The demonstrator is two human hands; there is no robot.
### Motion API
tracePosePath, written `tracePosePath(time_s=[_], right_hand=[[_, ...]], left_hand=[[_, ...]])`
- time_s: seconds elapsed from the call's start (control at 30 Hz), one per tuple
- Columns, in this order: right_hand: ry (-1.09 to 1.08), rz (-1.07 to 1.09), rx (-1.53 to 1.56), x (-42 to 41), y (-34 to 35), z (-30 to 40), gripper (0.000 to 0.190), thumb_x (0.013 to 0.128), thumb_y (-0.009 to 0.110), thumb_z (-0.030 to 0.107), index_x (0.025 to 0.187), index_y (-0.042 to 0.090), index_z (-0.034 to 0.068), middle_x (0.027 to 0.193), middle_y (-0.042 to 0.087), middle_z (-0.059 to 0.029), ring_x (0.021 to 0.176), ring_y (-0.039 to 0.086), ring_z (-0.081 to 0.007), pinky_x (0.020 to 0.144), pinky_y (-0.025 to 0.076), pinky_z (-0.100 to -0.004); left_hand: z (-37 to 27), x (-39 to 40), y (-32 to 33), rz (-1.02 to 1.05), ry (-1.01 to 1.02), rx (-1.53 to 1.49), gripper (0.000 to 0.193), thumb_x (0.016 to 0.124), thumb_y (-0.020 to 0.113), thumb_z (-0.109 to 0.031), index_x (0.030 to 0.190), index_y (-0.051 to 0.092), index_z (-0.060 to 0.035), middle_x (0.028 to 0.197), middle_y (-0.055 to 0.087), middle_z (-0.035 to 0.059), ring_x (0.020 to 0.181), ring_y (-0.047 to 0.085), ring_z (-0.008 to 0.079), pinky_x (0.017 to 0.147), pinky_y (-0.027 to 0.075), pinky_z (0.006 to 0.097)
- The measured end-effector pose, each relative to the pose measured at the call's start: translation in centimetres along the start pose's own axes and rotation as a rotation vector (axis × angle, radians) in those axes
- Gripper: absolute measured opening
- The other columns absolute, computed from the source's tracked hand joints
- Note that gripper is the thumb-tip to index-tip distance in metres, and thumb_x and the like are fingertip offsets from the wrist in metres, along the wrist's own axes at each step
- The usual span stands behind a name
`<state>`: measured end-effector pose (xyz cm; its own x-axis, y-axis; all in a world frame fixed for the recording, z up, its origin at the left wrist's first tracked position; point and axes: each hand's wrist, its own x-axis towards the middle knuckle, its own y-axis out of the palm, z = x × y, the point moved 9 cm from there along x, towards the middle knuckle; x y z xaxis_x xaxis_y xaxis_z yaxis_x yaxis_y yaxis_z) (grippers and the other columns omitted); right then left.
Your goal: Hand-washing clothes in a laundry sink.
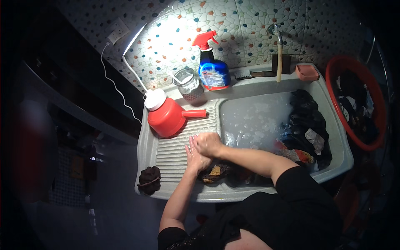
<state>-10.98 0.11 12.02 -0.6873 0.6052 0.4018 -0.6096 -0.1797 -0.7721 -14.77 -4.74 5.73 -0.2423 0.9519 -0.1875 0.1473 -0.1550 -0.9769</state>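
Observation:
My left hand lies on the ribbed washboard of a stone laundry sink, its fingers spread. Pressed against its palm or fingers is my right hand, curled like a fist; whether it holds something small is hidden. Beside my left wrist, a wet dark cloth with yellow patches lies at the basin's near edge. Cloudy, sudsy water fills much of the basin, and dark wet clothes are heaped on its right side. A bunched dark brown cloth sits at the washboard's near left corner.
A red plastic dipper with a lamp's white base on it stands behind my hands. Along the back are a glass jar, spray bottle, brush, tap and pink soap dish. A red basin holding clothes is at right.

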Motion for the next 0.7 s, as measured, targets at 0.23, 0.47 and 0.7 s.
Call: tracePosePath(time_s=[0.23,0.47,0.7], right_hand=[[-0.048,-0.074,0.055,-1.4,-1.1,0.8,0.024,0.074,0.06,0.03,0.074,0.057,0.006,0.082,0.053,-0.0136,0.077,0.054,-0.0292,0.066,0.046,-0.0408],[-0.151,-0.023,0.069,-3.2,-1.2,0.2,0.024,0.078,0.054,0.024,0.061,0.061,0.009,0.064,0.058,-0.0144,0.056,0.059,-0.0276,0.051,0.048,-0.0392],[0.348,-0.261,0.048,-0.2,-1.8,-7.8,0.025,0.079,0.053,0.031,0.076,0.062,0.008,0.085,0.058,-0.0187,0.085,0.056,-0.033,0.075,0.046,-0.0428]], left_hand=[[1.1,-0.6,-0.2,0.045,-0.112,-0.104,0.088,0.076,0.052,-0.053,0.142,0.014,-0.0095,0.148,0.007,0.0152,0.137,-0.001,0.032,0.107,0.003,0.0545],[-1.7,-0.1,-0.5,0.019,0.014,0.048,0.092,0.074,0.055,-0.051,0.141,0.012,-0.0037,0.148,0.01,0.0159,0.137,0.001,0.0314,0.107,0.002,0.054],[-1.5,0.1,-0.7,-0.016,-0.083,-0.172,0.101,0.07,0.057,-0.059,0.141,0.012,-0.0027,0.147,0.013,0.0178,0.137,0.004,0.0323,0.107,0.003,0.0529]])
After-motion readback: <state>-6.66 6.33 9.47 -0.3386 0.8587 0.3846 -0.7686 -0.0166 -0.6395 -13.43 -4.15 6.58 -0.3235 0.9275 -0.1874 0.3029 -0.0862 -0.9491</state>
